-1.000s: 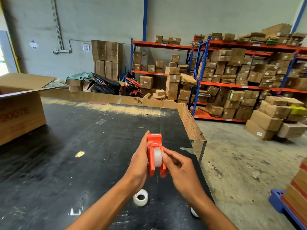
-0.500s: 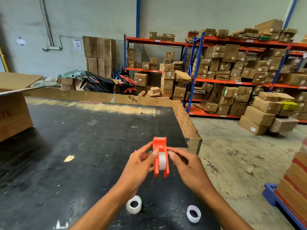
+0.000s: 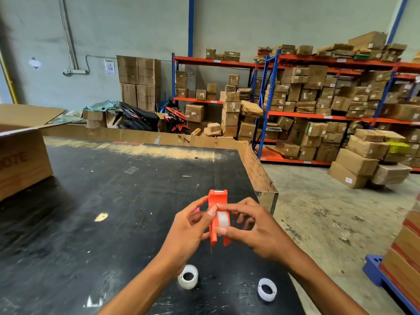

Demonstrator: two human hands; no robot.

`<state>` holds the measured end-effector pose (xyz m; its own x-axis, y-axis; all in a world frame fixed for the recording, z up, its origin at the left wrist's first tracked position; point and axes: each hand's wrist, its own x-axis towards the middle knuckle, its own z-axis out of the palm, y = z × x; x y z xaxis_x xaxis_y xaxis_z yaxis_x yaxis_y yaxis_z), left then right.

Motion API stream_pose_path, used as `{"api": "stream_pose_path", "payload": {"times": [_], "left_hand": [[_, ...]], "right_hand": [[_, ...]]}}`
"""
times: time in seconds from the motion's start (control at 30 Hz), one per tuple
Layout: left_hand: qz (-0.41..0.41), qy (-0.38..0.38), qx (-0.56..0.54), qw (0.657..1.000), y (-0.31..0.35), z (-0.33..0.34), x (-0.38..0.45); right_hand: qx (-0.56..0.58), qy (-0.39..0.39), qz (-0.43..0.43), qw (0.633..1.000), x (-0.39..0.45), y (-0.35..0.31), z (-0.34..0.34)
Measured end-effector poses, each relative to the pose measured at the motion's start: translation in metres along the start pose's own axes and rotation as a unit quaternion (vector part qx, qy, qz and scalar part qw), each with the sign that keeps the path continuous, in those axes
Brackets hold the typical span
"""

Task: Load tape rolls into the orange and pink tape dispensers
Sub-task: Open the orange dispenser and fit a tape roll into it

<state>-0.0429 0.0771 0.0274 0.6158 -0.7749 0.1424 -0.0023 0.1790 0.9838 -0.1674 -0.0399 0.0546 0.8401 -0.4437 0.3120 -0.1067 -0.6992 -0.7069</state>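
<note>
I hold the orange tape dispenser (image 3: pixel 217 201) upright above the black table (image 3: pixel 113 201), cutter end pointing away. A clear tape roll (image 3: pixel 222 220) sits inside it. My left hand (image 3: pixel 188 233) grips the dispenser's left side, its thumb on the roll's top. My right hand (image 3: pixel 252 228) pinches the roll from the right with thumb and forefinger. A sliver of the pink dispenser (image 3: pixel 196 210) shows behind my left fingers; most of it is hidden. Two loose clear tape rolls lie near the front edge, one (image 3: pixel 188 276) under my left wrist, one (image 3: pixel 267 289) under my right forearm.
An open cardboard box (image 3: pixel 20 155) stands at the table's left. A cardboard rim (image 3: pixel 256 169) lines the table's far and right sides. Beyond are shelves of cartons (image 3: pixel 318 98), parked motorbikes (image 3: pixel 141 117) and a blue pallet (image 3: pixel 381 273) at the right.
The view shifted slightly, so the hands and dispenser sit higher and farther right in frame. My fingers shifted on the roll in the dispenser; the second loose roll came into full view.
</note>
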Motion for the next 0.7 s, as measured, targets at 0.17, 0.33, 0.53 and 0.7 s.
{"api": "stream_pose_path", "payload": {"times": [0.17, 0.33, 0.53, 0.7], "left_hand": [[-0.003, -0.007, -0.015, 1.0, -0.002, -0.001, -0.006], [0.002, -0.007, 0.01, 1.0, -0.004, -0.003, -0.01], [0.016, -0.043, 0.051, 0.998, -0.003, -0.008, -0.016], [0.042, -0.076, 0.078, 0.993, 0.0, -0.011, -0.022]], "right_hand": [[0.033, 0.041, -0.048, 0.997, -0.005, -0.003, 0.003], [0.069, 0.046, -0.082, 0.993, -0.006, -0.012, 0.0], [0.072, 0.072, -0.087, 0.991, 0.01, -0.022, -0.021], [0.09, 0.048, -0.049, 0.994, 0.02, -0.024, -0.025]]}}
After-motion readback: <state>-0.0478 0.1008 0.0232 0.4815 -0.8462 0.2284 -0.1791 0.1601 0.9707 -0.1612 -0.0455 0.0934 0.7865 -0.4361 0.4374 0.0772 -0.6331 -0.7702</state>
